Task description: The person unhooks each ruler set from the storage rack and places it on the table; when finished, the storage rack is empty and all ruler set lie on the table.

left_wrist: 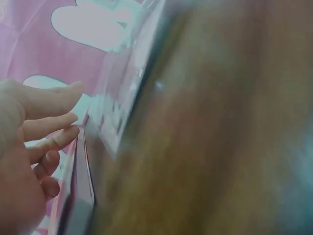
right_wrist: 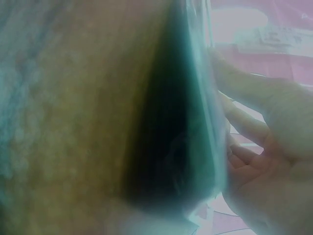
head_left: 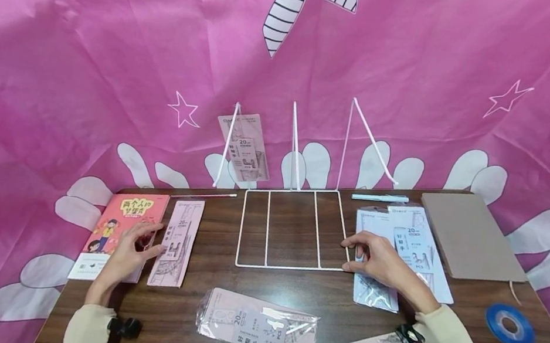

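Pink ruler packet (head_left: 177,243) flat on desk (head_left: 283,294), left of white wire rack (head_left: 290,228) | left hand (head_left: 131,251) grip loose, fingertips touching packet | right hand (head_left: 380,261) grip relaxed, fingers resting on clear packet (head_left: 374,257) beside rack.

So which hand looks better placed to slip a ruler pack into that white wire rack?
Probably the right hand: it lies on a ruler pack right beside the wire rack. The left hand rests farther away, by the book.

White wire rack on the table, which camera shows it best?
The head view: the whole white wire rack shows sharply, with the right hand at its front right corner. Both wrist views are blurred, with no rack recognisable.
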Demonstrator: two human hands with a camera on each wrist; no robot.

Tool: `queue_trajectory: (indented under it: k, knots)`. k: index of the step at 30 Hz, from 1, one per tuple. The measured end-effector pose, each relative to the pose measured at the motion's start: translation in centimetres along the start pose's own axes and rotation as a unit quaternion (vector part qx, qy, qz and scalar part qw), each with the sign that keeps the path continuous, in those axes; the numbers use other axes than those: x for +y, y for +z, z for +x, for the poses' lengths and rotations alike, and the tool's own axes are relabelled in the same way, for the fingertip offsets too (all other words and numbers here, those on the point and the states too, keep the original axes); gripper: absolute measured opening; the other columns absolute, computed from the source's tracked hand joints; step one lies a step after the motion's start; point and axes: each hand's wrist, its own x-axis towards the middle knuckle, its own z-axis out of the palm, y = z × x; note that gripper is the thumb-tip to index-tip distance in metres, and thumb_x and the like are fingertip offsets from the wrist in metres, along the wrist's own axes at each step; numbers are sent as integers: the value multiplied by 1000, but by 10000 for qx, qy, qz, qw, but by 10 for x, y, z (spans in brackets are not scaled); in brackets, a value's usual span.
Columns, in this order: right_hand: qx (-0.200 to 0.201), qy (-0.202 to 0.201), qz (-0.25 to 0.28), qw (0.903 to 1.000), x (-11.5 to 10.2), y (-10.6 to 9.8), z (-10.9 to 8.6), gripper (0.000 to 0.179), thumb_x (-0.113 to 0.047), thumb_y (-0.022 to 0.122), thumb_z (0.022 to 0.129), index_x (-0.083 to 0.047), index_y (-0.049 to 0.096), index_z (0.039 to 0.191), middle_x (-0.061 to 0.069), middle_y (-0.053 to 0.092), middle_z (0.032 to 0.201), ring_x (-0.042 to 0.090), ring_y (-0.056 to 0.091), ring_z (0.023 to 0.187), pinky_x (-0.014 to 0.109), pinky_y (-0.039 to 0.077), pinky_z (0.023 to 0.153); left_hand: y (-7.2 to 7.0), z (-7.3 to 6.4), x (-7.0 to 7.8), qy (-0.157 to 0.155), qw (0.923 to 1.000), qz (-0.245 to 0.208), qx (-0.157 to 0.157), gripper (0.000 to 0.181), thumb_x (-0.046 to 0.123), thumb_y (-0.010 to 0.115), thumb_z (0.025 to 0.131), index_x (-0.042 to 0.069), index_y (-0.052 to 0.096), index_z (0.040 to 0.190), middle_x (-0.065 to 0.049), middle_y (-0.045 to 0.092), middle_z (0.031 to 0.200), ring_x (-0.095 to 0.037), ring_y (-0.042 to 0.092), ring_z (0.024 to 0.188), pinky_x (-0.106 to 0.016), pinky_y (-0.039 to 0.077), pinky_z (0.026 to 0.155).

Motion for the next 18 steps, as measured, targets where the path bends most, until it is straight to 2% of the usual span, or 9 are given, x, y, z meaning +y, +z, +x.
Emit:
queue_trajectory:
  k: [3, 7, 10, 12, 15, 18]
  knots:
    - [-64, 67, -35, 10000, 0, 1, 1, 41, -11, 95, 75, -4, 75, 110, -1, 57, 76, 5, 48, 61, 25, 44, 57, 1, 7, 8, -49, 9997, -217, 53, 50, 8, 78, 93, 1, 63, 140, -19, 59, 143, -35, 48, 132, -46, 35, 108]
    - [-62, 41, -41, 10000, -1, -1, 0, 41, -11, 95, 75, -3, 75, 110, -1, 57, 76, 5, 48, 61, 25, 44, 57, 8, 24, 23, -132, 9979, -596, 197, 46, 5, 76, 95, 2, 64, 139, -20, 62, 130, -31, 53, 114, -28, 40, 92]
    - [-25, 12, -20, 10000, -1, -2, -1, 41, -11, 95, 74, -3, 75, 109, -1, 57, 75, 5, 48, 61, 25, 43, 57, 20, 44, 31, 6, 9936, -1072, 345, 44, -1, 75, 94, -3, 64, 137, -26, 64, 116, -26, 55, 95, -23, 41, 77]
    - [1, 4, -7, 10000, -1, -2, -2, 41, -11, 95, 74, -3, 76, 109, -1, 57, 75, 5, 49, 61, 25, 43, 57, 28, 60, 38, 88, 9879, -1503, 377, 43, -5, 73, 93, -7, 63, 135, -32, 64, 115, -21, 58, 92, -19, 44, 76]
    - [8, -35, -13, 10000, 0, 0, -1, 40, -11, 95, 75, -3, 76, 109, -2, 57, 75, 5, 48, 61, 25, 43, 57, 38, 82, 49, 214, 9800, -1950, 323, 44, -7, 71, 94, -11, 60, 137, -36, 63, 120, -16, 64, 95, -18, 50, 82]
    - [2, -51, -49, 10000, 1, 1, 0, 41, -11, 95, 74, -3, 76, 109, -2, 57, 75, 4, 48, 62, 25, 44, 57, 46, 103, 61, 282, 9750, -2190, 249, 45, -6, 71, 94, -9, 60, 137, -33, 64, 123, -14, 65, 101, -20, 52, 88]
